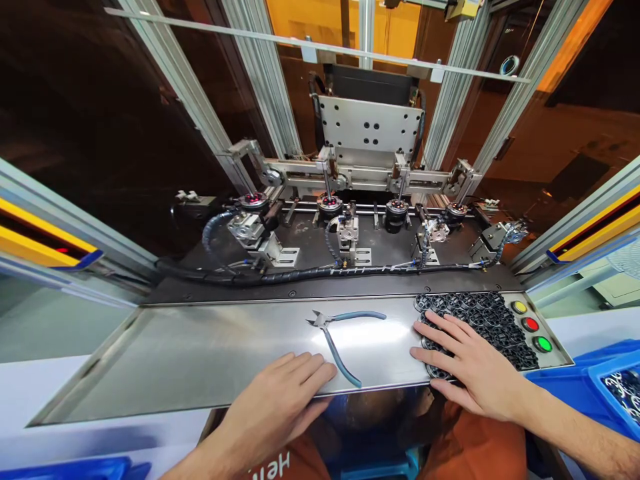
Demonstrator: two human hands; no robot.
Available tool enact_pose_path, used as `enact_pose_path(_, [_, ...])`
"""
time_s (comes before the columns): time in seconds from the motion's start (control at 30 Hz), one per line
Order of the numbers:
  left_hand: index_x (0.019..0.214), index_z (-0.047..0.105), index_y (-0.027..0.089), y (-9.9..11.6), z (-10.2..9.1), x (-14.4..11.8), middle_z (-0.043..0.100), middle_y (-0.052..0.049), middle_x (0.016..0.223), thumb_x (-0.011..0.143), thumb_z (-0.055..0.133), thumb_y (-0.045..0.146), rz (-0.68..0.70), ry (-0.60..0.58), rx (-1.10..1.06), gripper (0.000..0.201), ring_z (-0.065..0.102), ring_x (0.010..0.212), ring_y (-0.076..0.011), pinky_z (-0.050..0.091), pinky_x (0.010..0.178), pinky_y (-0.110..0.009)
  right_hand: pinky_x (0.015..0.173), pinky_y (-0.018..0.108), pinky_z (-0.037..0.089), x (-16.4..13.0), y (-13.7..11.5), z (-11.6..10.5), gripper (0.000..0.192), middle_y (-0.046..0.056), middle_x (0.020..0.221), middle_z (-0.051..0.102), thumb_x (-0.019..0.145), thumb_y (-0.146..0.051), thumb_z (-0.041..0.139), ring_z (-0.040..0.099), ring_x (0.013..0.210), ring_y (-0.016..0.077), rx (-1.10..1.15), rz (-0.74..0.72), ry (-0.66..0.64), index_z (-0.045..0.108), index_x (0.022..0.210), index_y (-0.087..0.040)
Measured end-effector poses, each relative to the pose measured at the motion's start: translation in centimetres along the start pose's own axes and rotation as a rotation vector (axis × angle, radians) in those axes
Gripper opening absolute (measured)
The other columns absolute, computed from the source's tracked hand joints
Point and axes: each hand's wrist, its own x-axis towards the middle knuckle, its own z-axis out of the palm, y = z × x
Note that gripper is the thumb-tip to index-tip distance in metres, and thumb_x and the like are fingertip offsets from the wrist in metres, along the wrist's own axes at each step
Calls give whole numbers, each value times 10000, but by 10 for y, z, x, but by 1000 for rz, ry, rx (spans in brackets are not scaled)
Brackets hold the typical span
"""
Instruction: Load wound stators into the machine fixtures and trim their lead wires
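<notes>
My left hand [287, 393] rests at the front edge of the bare metal tray [200, 353], fingers lying on the surface and thumb low over the edge; it holds nothing. Just beyond its fingertips lies a pair of side cutters [326, 321] with blue handles, jaws and handles spread apart. On the tray's right side, my right hand [465, 360] is spread open across a flat bed of small black round plastic parts [485, 317]. Its fingertips touch the left part of that bed, and some pieces are hidden under the palm.
Behind the tray stands a machine with several round fixtures [397, 215] and a metal plate [370, 123]. Yellow, red and green buttons [543, 344] sit at the tray's right end. A blue bin [595, 367] with parts is at right. Yellow sensor bars [40, 237] flank the opening.
</notes>
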Motion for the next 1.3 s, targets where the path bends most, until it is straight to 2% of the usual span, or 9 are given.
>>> enact_pose_path(0.23, [1128,526,283,1,-2,-1,730,32,967,910,819,106,10,-4,7,406,689,807,-253,468,756,-382,1379,651,462,0,-1,-1,541,33,1895,422,1154,-409,658,348,1784,363,18,7,-7,623,1692,-365])
enact_pose_path(0.43, [1132,531,284,1,-1,-1,727,37,980,863,875,104,2,-8,7,473,695,811,-254,483,756,-390,1416,630,412,1,-1,-2,548,34,1884,445,1136,-381,688,337,1789,351,63,18,15,641,1682,-367])
enact_pose_path(0.7, [1128,529,285,0,0,-1,718,39,975,860,902,97,-4,-16,-3,496,694,809,-257,485,744,-395,1370,663,474,1,-1,-2,532,44,1884,440,1151,-399,658,355,1780,373,30,8,-3,639,1680,-351])
enact_pose_path(0.9, [1138,538,281,0,1,0,716,32,977,890,863,97,8,-15,-5,448,696,812,-261,490,743,-400,1409,643,425,1,-1,-1,545,42,1881,449,1137,-388,683,345,1786,355,51,14,13,643,1680,-361])
enact_pose_path(1.3, [1128,550,279,0,0,-2,727,27,977,911,808,97,3,-1,-16,383,688,817,-253,478,753,-385,1423,619,404,1,-1,0,543,24,1882,451,1128,-376,695,344,1787,342,64,20,25,652,1670,-376])
